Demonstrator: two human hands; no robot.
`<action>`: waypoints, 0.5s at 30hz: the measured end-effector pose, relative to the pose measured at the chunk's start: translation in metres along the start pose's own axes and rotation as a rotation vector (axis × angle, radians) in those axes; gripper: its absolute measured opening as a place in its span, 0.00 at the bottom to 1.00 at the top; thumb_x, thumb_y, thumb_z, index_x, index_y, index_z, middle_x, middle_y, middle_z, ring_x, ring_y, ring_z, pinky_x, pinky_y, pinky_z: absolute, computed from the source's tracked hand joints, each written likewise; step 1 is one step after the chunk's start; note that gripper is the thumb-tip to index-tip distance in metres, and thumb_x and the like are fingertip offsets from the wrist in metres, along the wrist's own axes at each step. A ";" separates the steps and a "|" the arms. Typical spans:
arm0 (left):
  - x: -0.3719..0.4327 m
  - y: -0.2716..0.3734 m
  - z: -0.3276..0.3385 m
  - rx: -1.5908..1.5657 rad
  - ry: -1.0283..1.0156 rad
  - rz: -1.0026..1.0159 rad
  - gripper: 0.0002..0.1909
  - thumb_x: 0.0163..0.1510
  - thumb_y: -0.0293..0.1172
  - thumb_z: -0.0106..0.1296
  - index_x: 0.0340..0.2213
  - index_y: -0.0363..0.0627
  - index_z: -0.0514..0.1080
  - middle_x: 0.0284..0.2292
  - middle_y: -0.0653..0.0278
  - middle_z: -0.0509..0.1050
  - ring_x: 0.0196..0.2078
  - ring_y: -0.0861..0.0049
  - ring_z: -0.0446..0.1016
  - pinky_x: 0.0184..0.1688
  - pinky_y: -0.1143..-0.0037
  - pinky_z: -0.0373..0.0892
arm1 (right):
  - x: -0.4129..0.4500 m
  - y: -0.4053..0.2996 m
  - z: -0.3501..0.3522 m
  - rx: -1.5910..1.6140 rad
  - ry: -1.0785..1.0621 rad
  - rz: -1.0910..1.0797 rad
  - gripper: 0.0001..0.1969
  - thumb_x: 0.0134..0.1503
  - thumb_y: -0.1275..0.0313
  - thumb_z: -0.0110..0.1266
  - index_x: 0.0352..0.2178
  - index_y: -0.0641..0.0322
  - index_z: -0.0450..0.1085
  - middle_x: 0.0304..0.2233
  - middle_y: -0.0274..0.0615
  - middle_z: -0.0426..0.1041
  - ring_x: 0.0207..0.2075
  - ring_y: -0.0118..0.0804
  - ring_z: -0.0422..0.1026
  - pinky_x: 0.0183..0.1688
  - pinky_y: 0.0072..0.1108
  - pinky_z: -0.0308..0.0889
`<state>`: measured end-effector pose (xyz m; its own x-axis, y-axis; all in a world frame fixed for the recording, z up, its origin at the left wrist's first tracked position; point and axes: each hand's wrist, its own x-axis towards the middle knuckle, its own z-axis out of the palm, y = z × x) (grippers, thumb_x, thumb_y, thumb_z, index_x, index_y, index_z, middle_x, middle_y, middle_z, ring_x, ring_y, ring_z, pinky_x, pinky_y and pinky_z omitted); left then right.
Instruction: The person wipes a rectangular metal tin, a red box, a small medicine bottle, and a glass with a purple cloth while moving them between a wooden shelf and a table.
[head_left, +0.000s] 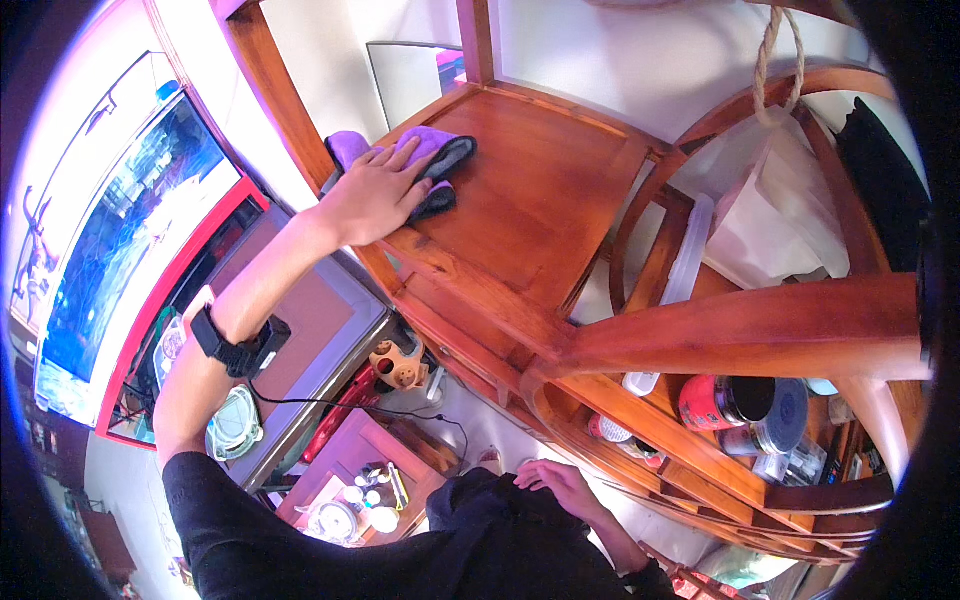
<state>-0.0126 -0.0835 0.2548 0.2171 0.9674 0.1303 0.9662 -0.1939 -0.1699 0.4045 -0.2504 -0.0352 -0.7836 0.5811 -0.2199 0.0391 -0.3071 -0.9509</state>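
Observation:
My left hand (382, 191) lies on a folded purple and grey cloth (442, 142), fingers spread over it and thumb along its near side. The cloth rests at the left edge of a brown wooden shelf top (532, 187), close to an upright wooden post (281, 97). Part of the cloth is hidden under the hand. Low in the view, my right hand (559, 487) hangs in front of my dark clothing with its fingers loosely apart and nothing in it. A black strap with a small box (240, 341) sits on my left forearm, and a cable runs from it.
A fish tank with a red frame (176, 300) stands at left. Curved wooden rails (742, 326) cross the right side. Jars, including a red one (705, 401), fill lower shelves. A rope-handled bag (780, 202) hangs there. Cups and a teapot (334, 521) stand on a low table.

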 end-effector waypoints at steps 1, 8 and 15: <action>-0.004 0.010 -0.006 -0.005 -0.009 -0.008 0.30 0.68 0.41 0.30 0.65 0.37 0.49 0.67 0.45 0.47 0.69 0.56 0.47 0.71 0.63 0.44 | 0.001 -0.001 0.000 0.002 0.000 0.002 0.18 0.71 0.66 0.37 0.50 0.69 0.68 0.43 0.43 0.77 0.44 0.32 0.76 0.47 0.23 0.70; -0.020 0.052 -0.014 -0.111 0.131 0.135 0.29 0.67 0.39 0.35 0.63 0.36 0.53 0.66 0.49 0.51 0.68 0.55 0.51 0.69 0.61 0.47 | 0.004 -0.011 -0.008 -0.028 0.004 -0.006 0.18 0.71 0.66 0.37 0.50 0.69 0.68 0.43 0.44 0.77 0.44 0.32 0.76 0.48 0.23 0.70; -0.024 0.114 -0.028 -0.244 0.256 0.273 0.28 0.63 0.36 0.39 0.61 0.36 0.58 0.64 0.49 0.56 0.65 0.53 0.57 0.66 0.59 0.54 | 0.012 -0.015 -0.017 -0.045 0.043 -0.055 0.18 0.71 0.66 0.38 0.50 0.70 0.68 0.41 0.45 0.78 0.43 0.32 0.76 0.48 0.22 0.70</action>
<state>0.0966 -0.1339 0.2592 0.4666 0.8099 0.3554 0.8666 -0.4991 -0.0005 0.4052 -0.2259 -0.0273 -0.7582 0.6280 -0.1755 0.0257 -0.2402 -0.9704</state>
